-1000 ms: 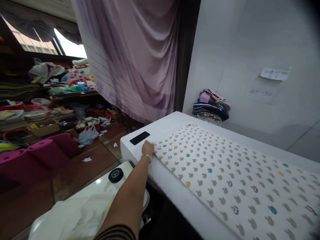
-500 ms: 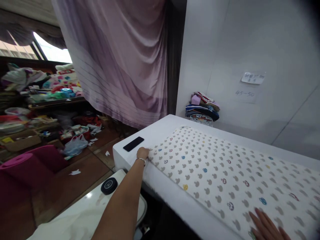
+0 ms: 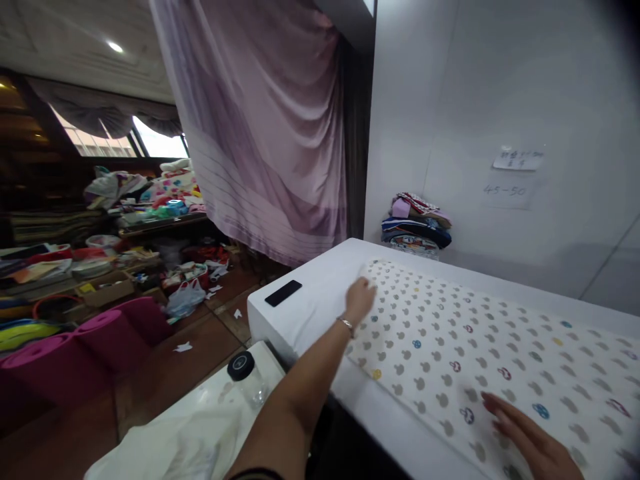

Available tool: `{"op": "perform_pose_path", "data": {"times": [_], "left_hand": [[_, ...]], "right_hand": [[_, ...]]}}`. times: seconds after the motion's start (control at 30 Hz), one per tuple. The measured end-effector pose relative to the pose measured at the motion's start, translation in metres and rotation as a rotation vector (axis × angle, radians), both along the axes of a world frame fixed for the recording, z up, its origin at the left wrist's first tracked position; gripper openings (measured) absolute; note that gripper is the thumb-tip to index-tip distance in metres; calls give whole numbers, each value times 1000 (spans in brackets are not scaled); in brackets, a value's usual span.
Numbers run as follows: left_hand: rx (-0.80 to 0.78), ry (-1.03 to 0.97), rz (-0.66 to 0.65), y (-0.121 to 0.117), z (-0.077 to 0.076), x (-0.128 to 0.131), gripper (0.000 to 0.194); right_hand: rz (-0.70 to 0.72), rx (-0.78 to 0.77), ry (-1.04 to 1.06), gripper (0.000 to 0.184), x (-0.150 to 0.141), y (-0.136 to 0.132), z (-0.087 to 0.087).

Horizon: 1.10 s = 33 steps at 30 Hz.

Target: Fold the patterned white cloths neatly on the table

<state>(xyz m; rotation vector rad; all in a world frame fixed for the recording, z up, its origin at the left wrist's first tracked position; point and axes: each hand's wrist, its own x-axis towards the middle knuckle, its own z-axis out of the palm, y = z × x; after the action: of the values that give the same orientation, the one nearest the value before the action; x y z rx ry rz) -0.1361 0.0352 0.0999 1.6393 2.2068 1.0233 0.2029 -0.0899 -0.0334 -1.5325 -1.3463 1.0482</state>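
Observation:
A white cloth printed with small grey and coloured mouse-head shapes (image 3: 465,340) lies spread flat on a white padded table (image 3: 320,293). My left hand (image 3: 361,297) reaches out to the cloth's far left end, near its far corner, fingers curled down onto the edge; a thin bracelet circles the wrist. My right hand (image 3: 525,437) lies flat on the cloth at the near right, fingers stretched out and apart. A black phone (image 3: 283,293) rests on the table's left end, left of my left hand.
A pile of folded fabrics (image 3: 417,225) sits against the white wall at the table's far end. A purple curtain (image 3: 270,127) hangs behind. A white machine with a clear, black-capped jar (image 3: 245,373) stands below my left arm. Cluttered shelves and pink rolls (image 3: 75,333) fill the left.
My left hand has moved from the cloth's near-left corner up along its left end toward the far corner. My right hand has come into view and slid further onto the cloth.

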Motion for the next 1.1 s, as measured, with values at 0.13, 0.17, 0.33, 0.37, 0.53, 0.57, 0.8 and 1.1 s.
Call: {"op": "perform_pose_path", "data": {"times": [0.13,0.17,0.33,0.37,0.53,0.57,0.8,1.1], "left_hand": [[21,166,-559,-39,-22,134,18],[25,210,-678,-53,-32,161,19],[77,256,-1104,-121,-82,226,22],[84,251,-1136,-129,-89,228,22],[124,298,-1134,-142,-98,220,32],[137,303,-1124,-142,-97,217,35],[127,376,-917,-138,-89,168,48],[-19,477,-829,-114,-82,156,44]], "right_hand": [[0,-76,619,52,-20,13,45],[-16,-108,679,54,-17,15,47],[-96,-312,675,47,16,-4,28],[-107,-334,685,42,20,-10,24],[-88,-266,715,26,22,-21,25],[-62,-262,711,25,20,-20,28],[26,-355,576,29,12,-2,32],[-168,-241,718,24,112,29,78]]}}
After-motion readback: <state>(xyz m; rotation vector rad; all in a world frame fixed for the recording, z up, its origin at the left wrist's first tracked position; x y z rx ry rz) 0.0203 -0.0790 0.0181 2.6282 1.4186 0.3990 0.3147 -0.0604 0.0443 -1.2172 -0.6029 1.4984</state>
